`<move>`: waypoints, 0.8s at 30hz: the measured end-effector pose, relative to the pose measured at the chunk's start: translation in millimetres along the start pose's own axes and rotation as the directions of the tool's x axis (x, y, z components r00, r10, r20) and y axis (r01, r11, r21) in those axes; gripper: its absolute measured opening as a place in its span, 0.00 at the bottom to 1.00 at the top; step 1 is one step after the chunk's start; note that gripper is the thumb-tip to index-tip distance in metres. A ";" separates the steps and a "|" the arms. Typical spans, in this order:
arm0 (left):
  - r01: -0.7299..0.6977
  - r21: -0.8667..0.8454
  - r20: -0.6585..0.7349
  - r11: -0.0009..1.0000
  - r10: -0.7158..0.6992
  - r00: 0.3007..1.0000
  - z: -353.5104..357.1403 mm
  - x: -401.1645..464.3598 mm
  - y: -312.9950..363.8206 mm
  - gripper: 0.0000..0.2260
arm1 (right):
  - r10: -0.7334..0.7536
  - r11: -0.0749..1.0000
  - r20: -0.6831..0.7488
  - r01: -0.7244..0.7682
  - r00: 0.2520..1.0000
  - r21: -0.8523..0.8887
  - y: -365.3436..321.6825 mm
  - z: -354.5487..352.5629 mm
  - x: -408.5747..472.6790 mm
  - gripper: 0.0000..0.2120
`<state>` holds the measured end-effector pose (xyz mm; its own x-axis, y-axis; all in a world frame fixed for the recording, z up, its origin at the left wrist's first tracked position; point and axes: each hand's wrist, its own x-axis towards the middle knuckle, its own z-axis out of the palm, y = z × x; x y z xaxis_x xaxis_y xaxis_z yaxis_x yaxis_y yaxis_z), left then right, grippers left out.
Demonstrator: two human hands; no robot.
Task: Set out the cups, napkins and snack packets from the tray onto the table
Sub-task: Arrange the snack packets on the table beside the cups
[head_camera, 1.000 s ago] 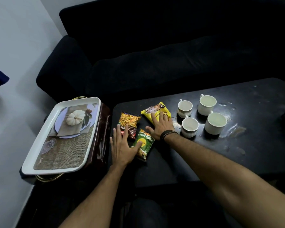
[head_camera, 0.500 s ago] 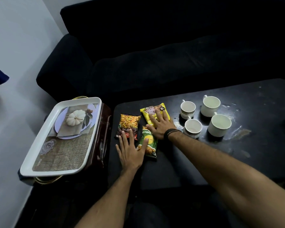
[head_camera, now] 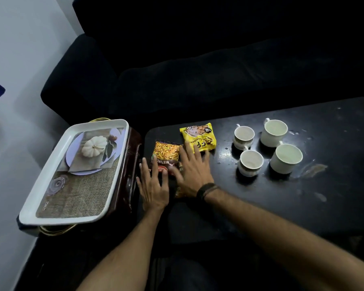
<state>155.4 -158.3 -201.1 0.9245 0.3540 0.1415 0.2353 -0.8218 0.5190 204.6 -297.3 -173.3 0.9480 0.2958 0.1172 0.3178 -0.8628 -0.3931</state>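
Observation:
Three snack packets lie at the left end of the black table [head_camera: 303, 206]. The yellow packet [head_camera: 199, 136] is farthest from me, and the orange-and-brown mixture packet [head_camera: 166, 156] lies to its left. My left hand [head_camera: 153, 185] rests flat with fingers spread, its tips on the mixture packet's near end. My right hand [head_camera: 193, 173] lies flat over the third packet [head_camera: 178, 194], hiding nearly all of it, and its fingertips touch the yellow packet. Several white cups [head_camera: 251, 160] stand grouped to the right. The white tray [head_camera: 105, 123] at the left holds nothing loose. No napkins are in view.
The tray rests on a dark brown stand [head_camera: 132, 164] beside the table's left edge. A black sofa [head_camera: 198, 70] runs behind the table. Wet smears [head_camera: 311, 170] mark the tabletop right of the cups. My legs are under the near edge.
My right hand slid back and left off the yellow packet onto the green packet, covering it. My left hand moved forward onto the mixture packet's near end.

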 end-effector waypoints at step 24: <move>-0.050 0.250 -0.004 0.967 0.053 0.999 7.5 0.0 -0.6 0.41 | 0.038 0.999 -0.038 -0.040 0.999 -0.030 52.7 5.0 -49.2 0.39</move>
<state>157.4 -161.2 -207.8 0.9342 0.3122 0.1723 0.2563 -0.9238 0.2843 174.6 -355.2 -204.4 0.9594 0.2465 0.1369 0.2803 -0.8857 -0.3700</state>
